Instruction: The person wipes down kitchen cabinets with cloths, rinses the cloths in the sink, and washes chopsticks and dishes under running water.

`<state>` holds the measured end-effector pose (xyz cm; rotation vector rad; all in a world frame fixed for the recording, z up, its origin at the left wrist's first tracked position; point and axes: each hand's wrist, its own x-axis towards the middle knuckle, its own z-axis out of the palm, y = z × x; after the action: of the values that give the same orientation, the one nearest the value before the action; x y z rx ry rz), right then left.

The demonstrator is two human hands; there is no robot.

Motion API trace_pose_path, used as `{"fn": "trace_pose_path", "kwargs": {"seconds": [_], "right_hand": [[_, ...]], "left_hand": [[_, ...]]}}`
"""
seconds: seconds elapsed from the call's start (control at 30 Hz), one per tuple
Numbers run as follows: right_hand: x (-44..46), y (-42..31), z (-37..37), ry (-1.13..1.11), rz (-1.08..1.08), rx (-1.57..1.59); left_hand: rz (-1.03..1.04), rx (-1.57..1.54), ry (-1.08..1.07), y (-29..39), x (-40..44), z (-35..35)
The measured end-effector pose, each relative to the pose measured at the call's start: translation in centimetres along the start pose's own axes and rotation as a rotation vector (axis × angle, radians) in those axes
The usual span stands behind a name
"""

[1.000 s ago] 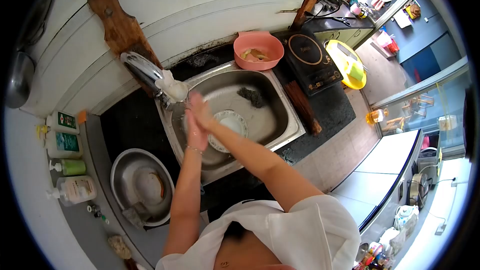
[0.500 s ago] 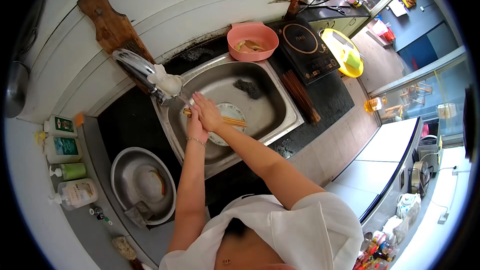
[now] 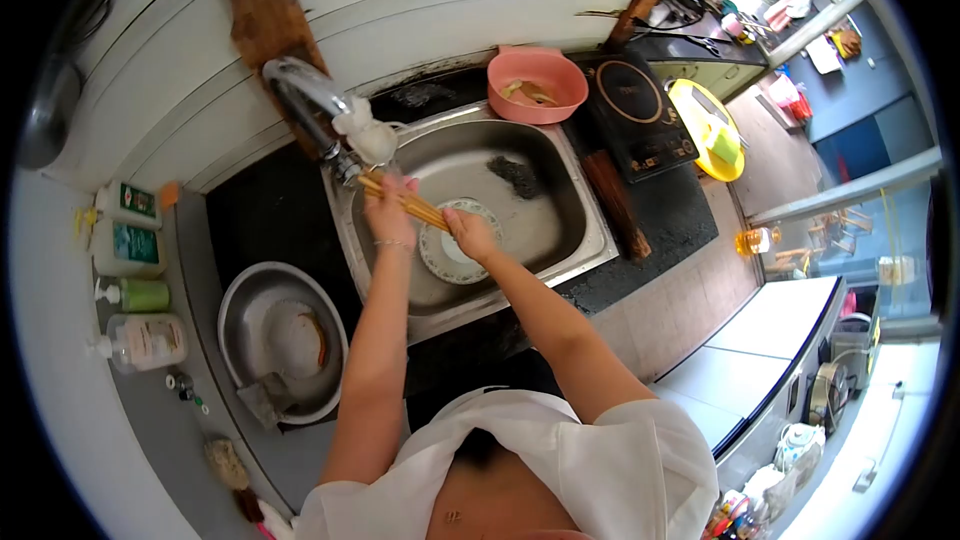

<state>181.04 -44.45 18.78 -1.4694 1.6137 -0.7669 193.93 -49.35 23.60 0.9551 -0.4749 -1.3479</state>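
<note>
A bundle of light wooden chopsticks [image 3: 418, 206] is held in both my hands above the sink [image 3: 440, 292]. Wrapped round its upper left end is my left hand [image 3: 388, 208], close under the faucet [image 3: 305, 90] with its white cloth-like cover [image 3: 368, 132]. My right hand [image 3: 470, 233] grips the lower right end. Below the hands, a white plate [image 3: 446, 265] with a patterned rim lies in the sink. A dark scouring pad [image 3: 513, 176] rests on the sink floor, right of the plate.
A pink basin [image 3: 537, 88] with food scraps stands behind the sink, beside a black induction cooktop [image 3: 640, 110]. Dark chopsticks [image 3: 614, 202] lie along the sink's right edge. To the left are a metal bowl [image 3: 238, 345] and several soap bottles [image 3: 140, 295].
My hands were pressed together around the chopsticks; now they are apart, the right hand lower at the bundle's right end. The bundle is raised and tilted more. The camera view has shifted slightly.
</note>
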Motion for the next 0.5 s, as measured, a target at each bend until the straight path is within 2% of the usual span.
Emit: {"fn": "trace_pose_path", "kwargs": {"seconds": [0.03,0.1,0.17,0.27,0.33,0.5], "right_hand": [[-0.1,-0.2,0.5,0.012,0.026,-0.006],[0.2,-0.8,1.4,0.029,0.068,-0.024],[-0.1,-1.2,1.6,0.028,0.120,-0.106],[-0.8,-2.5,0.8,0.033,0.211,-0.243],[-1.5,-4.3,-1.0,0.018,0.256,-0.310],[-2.1,-2.8,-2.9,0.028,0.242,-0.376]], "left_hand": [[0.076,0.041,-0.040,-1.1,-0.3,0.0],[-0.086,-0.006,-0.187,-2.6,-1.9,0.4],[-0.144,-0.023,0.044,-5.3,-1.9,0.4],[-0.247,-0.183,0.055,-5.1,-2.0,0.9],[-0.263,-0.231,0.067,-5.5,-0.6,1.0],[-0.230,-0.255,0.066,-3.6,1.7,2.5]]}}
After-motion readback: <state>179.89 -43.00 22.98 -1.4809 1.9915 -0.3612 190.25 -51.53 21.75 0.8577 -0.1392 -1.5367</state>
